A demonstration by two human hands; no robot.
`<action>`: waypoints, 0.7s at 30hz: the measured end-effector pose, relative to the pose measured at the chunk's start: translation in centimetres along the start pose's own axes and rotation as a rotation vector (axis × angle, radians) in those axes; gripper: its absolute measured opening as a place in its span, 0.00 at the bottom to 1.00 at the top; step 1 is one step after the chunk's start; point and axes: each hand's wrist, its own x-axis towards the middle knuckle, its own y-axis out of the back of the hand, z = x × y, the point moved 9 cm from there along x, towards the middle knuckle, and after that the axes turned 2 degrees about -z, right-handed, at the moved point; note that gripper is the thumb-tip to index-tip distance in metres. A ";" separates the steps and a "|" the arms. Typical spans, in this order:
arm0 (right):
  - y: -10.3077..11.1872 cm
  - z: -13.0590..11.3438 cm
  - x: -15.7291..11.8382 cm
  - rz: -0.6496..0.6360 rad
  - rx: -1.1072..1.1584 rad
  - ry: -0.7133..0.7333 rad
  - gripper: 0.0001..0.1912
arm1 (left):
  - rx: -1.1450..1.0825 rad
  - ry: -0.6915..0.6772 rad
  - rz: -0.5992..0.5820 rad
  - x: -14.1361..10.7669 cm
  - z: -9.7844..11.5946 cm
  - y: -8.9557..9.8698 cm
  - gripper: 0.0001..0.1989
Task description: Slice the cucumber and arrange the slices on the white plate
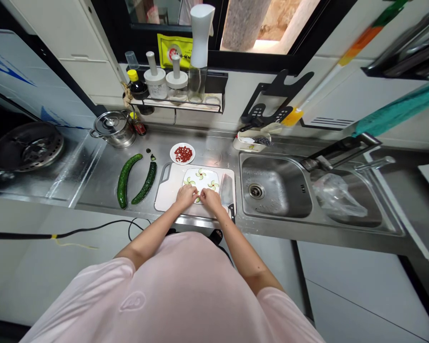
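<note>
My left hand point(187, 196) and my right hand point(210, 199) meet over the near edge of a white square plate point(202, 177), fingers pinched close together at a green slice cluster. What the fingertips hold is too small to make out. Several pinwheels of thin green slices lie on the plate. The plate rests on a white cutting board point(171, 181). On the board's right side lies a knife point(228, 190), its black handle toward me. Behind the board is a round plate of chopped red pieces point(183, 153). Two cucumbers point(126, 181) point(147, 183) lie to the left, with small cut ends behind.
A lidded steel pot point(114, 129) and a wok point(26, 146) are at the left. A double sink point(275, 183) is at the right, with a plastic bag point(338, 195) in its far basin. A wall rack point(186, 103) holds jars and bottles.
</note>
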 end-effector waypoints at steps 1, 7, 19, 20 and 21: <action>0.0 0.0 0.0 -0.001 0.005 0.001 0.07 | -0.006 0.004 -0.002 0.0 0.0 0.1 0.06; 0.8 -0.2 -0.3 0.024 0.040 0.013 0.08 | -0.051 0.015 0.016 -0.2 0.1 0.7 0.07; 2.9 0.6 -1.6 0.125 0.192 0.000 0.09 | -0.207 0.090 0.217 1.1 -2.7 4.1 0.07; 2.9 0.7 -1.7 0.132 0.206 0.000 0.09 | -0.212 0.107 0.247 1.5 -3.3 4.7 0.07; 3.0 0.8 -1.8 0.138 0.221 0.000 0.09 | -0.215 0.116 0.279 1.9 -3.9 5.2 0.08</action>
